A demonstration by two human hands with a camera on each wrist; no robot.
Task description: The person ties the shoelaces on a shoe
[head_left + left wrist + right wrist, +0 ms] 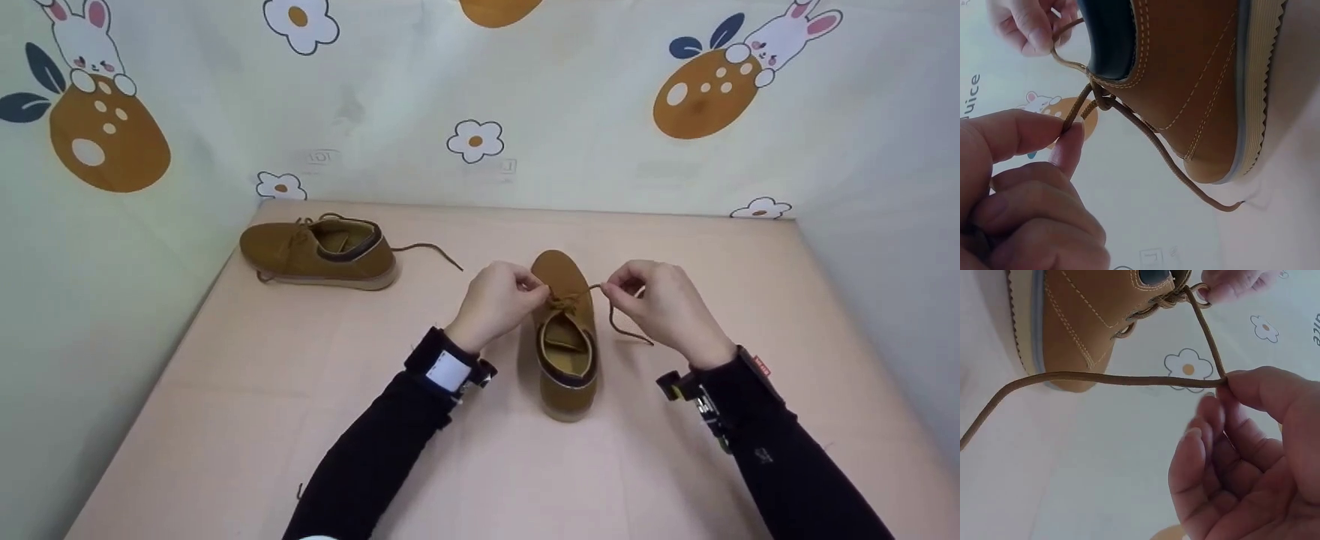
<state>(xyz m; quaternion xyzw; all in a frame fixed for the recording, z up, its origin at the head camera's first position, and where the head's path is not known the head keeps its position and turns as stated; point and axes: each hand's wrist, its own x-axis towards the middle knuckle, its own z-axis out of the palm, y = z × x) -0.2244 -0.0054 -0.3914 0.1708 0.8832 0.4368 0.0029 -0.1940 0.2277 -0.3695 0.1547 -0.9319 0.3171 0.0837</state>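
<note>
A brown lace-up shoe (pixel 566 341) stands on the tabletop (pixel 450 465), toe toward twelve o'clock. At its ten o'clock, the left hand (pixel 496 306) pinches a lace loop (pixel 1077 108), thumb meeting forefinger; at two, the right hand (pixel 667 306) likewise pinches the loose lace (pixel 1117 379). A matching shoe (pixel 319 259) stands farther toward ten.

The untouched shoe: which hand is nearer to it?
Left: the left hand is right of the untouched shoe; the right hand farther right, past the other shoe.
</note>
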